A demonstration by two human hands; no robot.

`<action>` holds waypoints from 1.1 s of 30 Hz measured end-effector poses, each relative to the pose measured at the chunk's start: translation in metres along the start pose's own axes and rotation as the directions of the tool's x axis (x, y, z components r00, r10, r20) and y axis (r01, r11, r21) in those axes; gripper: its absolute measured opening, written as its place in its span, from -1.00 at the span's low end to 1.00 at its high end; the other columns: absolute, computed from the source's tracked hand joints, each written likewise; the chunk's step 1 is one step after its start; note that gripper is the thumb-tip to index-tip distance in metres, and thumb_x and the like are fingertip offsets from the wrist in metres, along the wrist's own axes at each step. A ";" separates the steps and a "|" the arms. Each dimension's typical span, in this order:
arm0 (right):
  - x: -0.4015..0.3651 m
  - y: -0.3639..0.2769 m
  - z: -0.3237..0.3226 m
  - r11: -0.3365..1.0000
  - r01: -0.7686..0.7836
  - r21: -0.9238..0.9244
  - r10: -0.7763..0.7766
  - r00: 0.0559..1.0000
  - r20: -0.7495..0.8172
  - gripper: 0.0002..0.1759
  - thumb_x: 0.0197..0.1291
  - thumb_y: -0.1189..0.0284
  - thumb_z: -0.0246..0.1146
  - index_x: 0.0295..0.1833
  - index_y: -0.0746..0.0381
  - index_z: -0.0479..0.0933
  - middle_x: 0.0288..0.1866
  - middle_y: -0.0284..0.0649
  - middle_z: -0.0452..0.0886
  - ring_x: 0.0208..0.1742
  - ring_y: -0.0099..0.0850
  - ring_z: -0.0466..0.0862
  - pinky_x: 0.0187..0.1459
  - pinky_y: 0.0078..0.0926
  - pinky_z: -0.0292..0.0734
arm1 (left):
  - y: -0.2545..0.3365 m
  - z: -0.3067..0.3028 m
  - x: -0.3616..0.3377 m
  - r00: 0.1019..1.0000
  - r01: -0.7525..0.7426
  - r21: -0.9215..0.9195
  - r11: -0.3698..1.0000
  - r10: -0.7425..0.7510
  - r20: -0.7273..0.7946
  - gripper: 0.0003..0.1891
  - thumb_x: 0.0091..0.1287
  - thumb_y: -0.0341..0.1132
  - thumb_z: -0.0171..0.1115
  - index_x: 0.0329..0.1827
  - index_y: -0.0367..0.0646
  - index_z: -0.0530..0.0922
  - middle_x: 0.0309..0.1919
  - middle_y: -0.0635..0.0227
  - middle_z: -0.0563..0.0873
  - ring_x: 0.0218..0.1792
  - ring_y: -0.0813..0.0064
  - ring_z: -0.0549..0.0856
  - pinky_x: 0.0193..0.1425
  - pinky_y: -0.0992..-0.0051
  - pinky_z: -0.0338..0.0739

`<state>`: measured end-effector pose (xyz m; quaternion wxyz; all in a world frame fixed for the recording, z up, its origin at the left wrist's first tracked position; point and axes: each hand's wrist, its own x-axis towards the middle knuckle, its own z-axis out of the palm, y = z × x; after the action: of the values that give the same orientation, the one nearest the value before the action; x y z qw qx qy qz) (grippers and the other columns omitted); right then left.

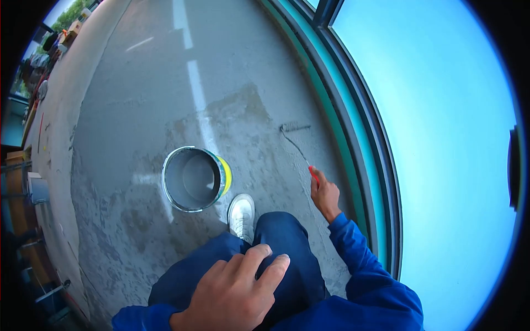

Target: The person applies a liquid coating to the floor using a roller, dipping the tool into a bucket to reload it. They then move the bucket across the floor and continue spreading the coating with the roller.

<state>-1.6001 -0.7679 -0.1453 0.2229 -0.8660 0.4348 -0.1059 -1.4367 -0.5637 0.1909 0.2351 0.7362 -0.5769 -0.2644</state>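
Note:
My right hand [326, 197] is closed round the red handle of a paint roller [296, 128]. Its thin bent rod reaches forward, and the dark roller head rests on the grey floor [138, 83] near the window frame. My left hand [232, 289] is in front of my knees, holding nothing, with its fingers loosely bent and the thumb and forefinger apart. Left of my shoe stands an open bucket [227, 175] with a yellow patch on its side; grey liquid [196, 171] lies inside it.
A dark and green window frame [375, 138] with a bright pane runs along the right. My white shoe [241, 216] is close to the bucket. Ahead, smooth wet-looking grey coating borders a patchy, rougher area. Boxes [70, 33] and assorted items line the far left.

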 end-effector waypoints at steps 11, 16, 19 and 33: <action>0.336 -0.095 0.068 0.998 0.049 -0.033 -0.050 0.998 -0.043 -0.69 0.21 0.28 0.10 0.04 0.06 0.56 -0.12 0.02 0.67 -0.07 0.04 0.66 -0.05 -0.05 0.57 | -0.027 -0.007 0.004 0.985 0.151 -0.027 0.988 -0.148 0.089 -0.58 0.02 -0.60 0.16 0.01 -0.16 0.59 -0.09 0.10 0.58 -0.41 0.27 0.68 -0.32 0.46 0.59; 0.390 -0.115 0.068 0.998 0.019 -0.062 -0.022 0.999 -0.044 -0.66 0.20 0.31 0.07 0.06 0.05 0.56 -0.06 0.02 0.67 0.01 0.00 0.66 0.03 -0.09 0.55 | -0.034 -0.008 0.001 0.994 0.107 0.101 0.989 -0.106 -0.013 -0.67 0.13 -0.56 0.19 -0.01 -0.15 0.60 -0.10 0.18 0.61 -0.30 0.33 0.68 -0.31 0.46 0.56; 0.385 -0.101 0.072 0.998 -0.029 -0.056 0.029 1.000 -0.003 -0.66 0.21 0.32 0.05 0.08 0.04 0.55 -0.04 0.03 0.66 0.04 0.00 0.64 0.06 -0.08 0.53 | -0.033 -0.003 -0.001 0.994 0.110 0.108 0.988 -0.108 -0.022 -0.66 0.12 -0.56 0.20 0.00 -0.15 0.60 -0.10 0.17 0.61 -0.30 0.33 0.68 -0.32 0.45 0.55; -0.041 0.014 -0.008 1.000 -0.024 0.009 0.024 0.995 0.095 -0.71 0.29 0.32 0.12 0.12 0.02 0.45 -0.45 0.07 0.63 -0.42 0.10 0.64 -0.38 0.09 0.51 | -0.035 0.006 -0.028 0.929 0.267 0.038 0.963 -0.246 -0.277 -0.60 0.08 -0.64 0.11 0.03 -0.24 0.54 -0.07 0.15 0.56 -0.30 0.33 0.66 -0.28 0.50 0.53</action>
<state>-1.6376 -0.7450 -0.1442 0.2488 -0.8637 0.4337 -0.0643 -1.4207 -0.5292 0.1663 0.2469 0.8427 -0.4478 -0.1682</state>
